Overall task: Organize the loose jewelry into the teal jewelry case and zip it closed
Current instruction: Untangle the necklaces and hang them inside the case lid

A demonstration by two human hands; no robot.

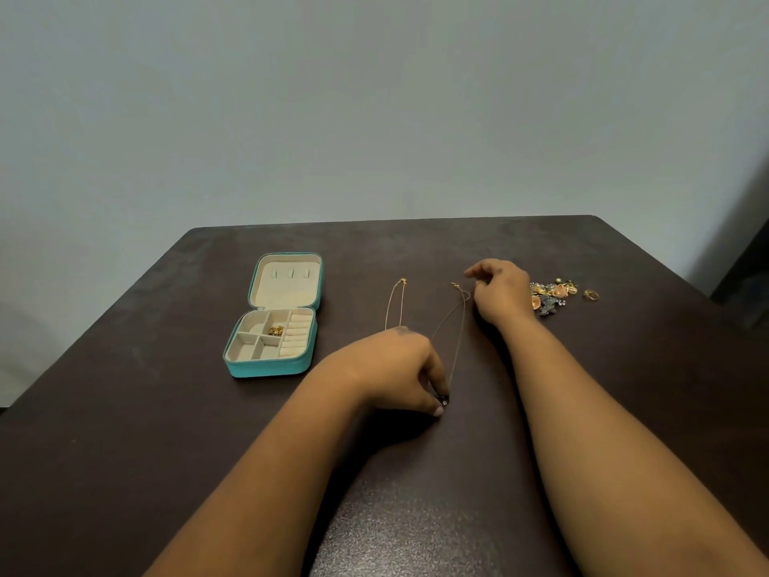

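The teal jewelry case [270,368] lies open at the table's left, lid flat behind it, with small gold pieces [276,330] in one cream compartment. Two thin gold necklaces lie stretched out in the middle. My left hand [399,368] pinches the pendant end [443,401] of the right necklace [451,326]. My right hand [497,291] hovers with curled fingers at that chain's clasp end; whether it holds the chain is unclear. The other necklace [394,304] runs under my left hand.
A heap of gold and grey earrings [551,297] and a gold ring [591,294] lie right of my right hand. The dark brown table [166,451] ends at a pale wall behind; something dark stands at the far right edge.
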